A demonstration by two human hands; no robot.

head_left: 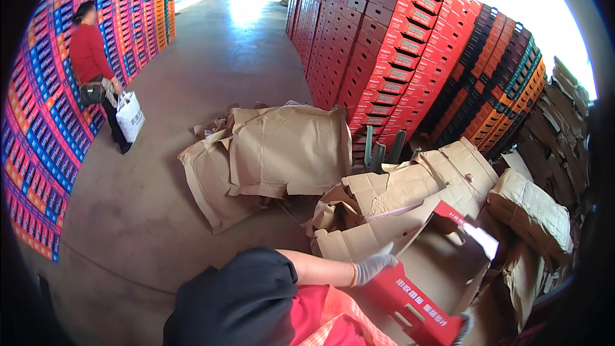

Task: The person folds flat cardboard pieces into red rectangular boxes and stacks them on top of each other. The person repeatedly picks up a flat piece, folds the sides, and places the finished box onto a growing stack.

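A red cardboard box (410,304) with a brown inside lies tilted in front of me, its open top showing. Each end panel has a cut-out handle slot. My left hand (375,268), in a pale grey glove, grips the near panel at its left corner, thumb raised. My right hand (466,328), also gloved, holds the same panel's right corner; most of it is hidden or out of the picture. Beyond the box lie flattened brown cardboard sheets (416,182), partly under it.
A large brown paper-wrapped bundle (291,150) lies on the floor ahead. Tall stacks of red boxes (359,38) and coloured crates (493,83) rise beyond. At right is a smaller wrapped bundle (532,211). A person (90,57) carrying a white bag stands beside stacked boxes (38,134) at left.
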